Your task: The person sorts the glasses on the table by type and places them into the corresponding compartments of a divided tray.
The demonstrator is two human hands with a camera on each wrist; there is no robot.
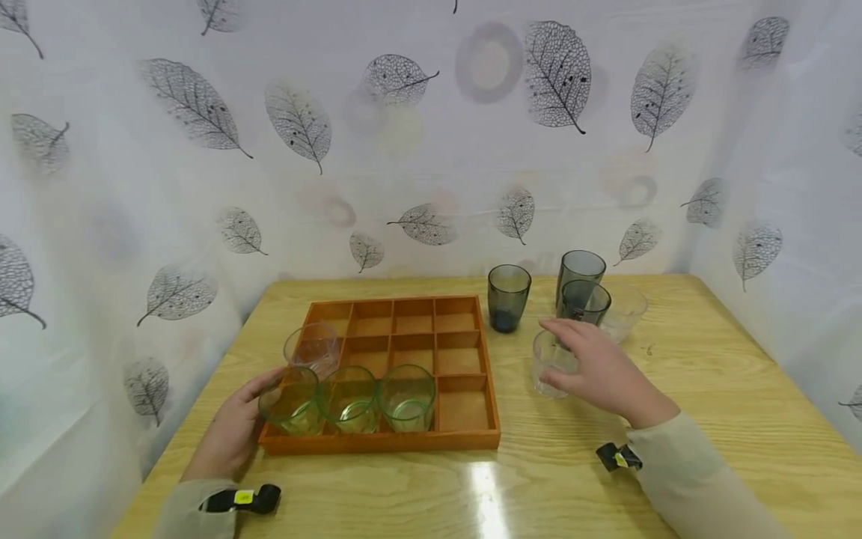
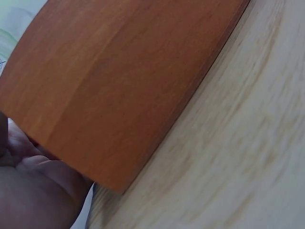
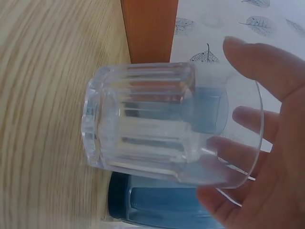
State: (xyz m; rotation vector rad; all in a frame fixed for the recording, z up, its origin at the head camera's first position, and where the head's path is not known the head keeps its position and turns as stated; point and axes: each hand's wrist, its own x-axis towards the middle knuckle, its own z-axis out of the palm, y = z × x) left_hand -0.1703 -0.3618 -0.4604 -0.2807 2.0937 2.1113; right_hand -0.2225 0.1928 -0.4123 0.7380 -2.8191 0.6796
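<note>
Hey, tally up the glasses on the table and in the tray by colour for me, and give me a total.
Green glasses: 3
Clear glasses: 3
Dark grey glasses: 3
Total: 9

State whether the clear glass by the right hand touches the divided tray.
Apart: the head view shows tabletop between the clear glass and the divided tray.
</note>
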